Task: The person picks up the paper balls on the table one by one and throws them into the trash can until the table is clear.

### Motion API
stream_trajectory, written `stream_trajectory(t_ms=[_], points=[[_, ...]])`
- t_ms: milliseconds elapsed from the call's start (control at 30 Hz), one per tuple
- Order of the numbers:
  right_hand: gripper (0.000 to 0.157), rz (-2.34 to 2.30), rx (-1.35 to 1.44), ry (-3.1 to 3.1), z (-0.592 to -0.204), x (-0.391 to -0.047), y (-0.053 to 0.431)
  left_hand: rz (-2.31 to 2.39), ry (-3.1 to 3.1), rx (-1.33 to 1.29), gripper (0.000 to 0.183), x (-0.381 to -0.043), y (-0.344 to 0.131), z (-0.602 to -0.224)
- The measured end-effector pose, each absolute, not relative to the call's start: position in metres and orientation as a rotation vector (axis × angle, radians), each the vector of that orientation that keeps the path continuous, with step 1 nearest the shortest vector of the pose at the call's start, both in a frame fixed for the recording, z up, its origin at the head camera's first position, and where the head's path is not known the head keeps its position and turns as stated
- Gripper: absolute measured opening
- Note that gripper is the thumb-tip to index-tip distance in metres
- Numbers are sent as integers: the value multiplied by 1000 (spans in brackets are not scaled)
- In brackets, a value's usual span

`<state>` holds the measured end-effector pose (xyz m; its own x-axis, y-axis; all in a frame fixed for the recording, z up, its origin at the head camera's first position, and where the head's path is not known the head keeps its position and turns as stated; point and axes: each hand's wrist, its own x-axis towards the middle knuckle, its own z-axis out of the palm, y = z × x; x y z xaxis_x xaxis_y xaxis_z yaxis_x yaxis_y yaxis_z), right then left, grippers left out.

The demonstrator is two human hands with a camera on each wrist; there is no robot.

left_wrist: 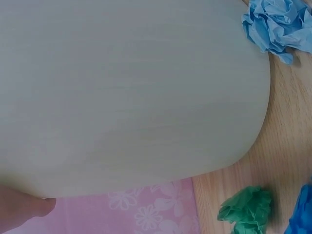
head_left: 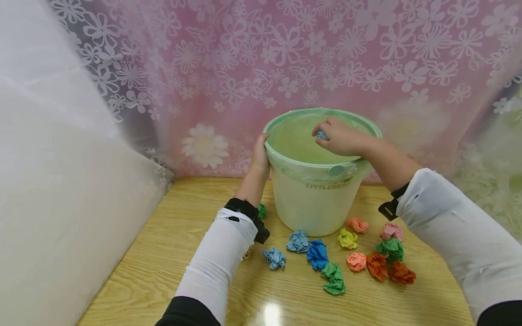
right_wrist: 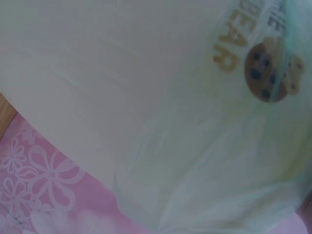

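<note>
Wooden table [head_left: 171, 253], pale bin [head_left: 314, 203], crumpled paper balls [head_left: 377, 265] (many colours)

The head camera looks forward and down from above the pale wooden table [head_left: 171, 253], taking in both white-sleeved arms and the whole cream plastic bucket lined with a green bag [head_left: 314, 203]. The left wrist camera sits very close against the bucket's side wall [left_wrist: 131, 87], its frame turned, catching a strip of table and crumpled blue paper [left_wrist: 275, 24]. The right wrist camera is just as near, facing the bucket's printed front [right_wrist: 97, 73]. All three share the bucket.
</note>
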<state>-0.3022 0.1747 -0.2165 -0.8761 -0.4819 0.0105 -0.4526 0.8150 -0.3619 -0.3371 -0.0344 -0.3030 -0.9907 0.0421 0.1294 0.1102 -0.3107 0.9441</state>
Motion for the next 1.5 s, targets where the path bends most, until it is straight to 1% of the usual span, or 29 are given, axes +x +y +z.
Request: stream_trajectory(t_ms=[300,433,600,733,1033,1233,1500], points=[[43,-515,-795,2912,-220,-305,173,-2516,-1792,-194,41,-336,-33,-304],[51,-451,-812,2908,-220,-306,173,-2510,-1782,-214,38,-336,-32,-305],[64,-419,-795,2911,-221,-307,174,-2502,-1777,-275,40,-337,-32,-306],[69,-460,-810,2919,-221,-308,177,-2502,-1769,-289,40,-337,-32,-306],[74,-438,-818,2978,-212,-305,187,-2497,-1782,-270,35,-338,-33,-308],[75,-419,-793,3048,-202,-302,200,-2508,-1767,-277,35,-338,-33,-309],[74,-501,-738,3045,-192,-299,221,-2517,-1752,-273,37,-340,-34,-306]])
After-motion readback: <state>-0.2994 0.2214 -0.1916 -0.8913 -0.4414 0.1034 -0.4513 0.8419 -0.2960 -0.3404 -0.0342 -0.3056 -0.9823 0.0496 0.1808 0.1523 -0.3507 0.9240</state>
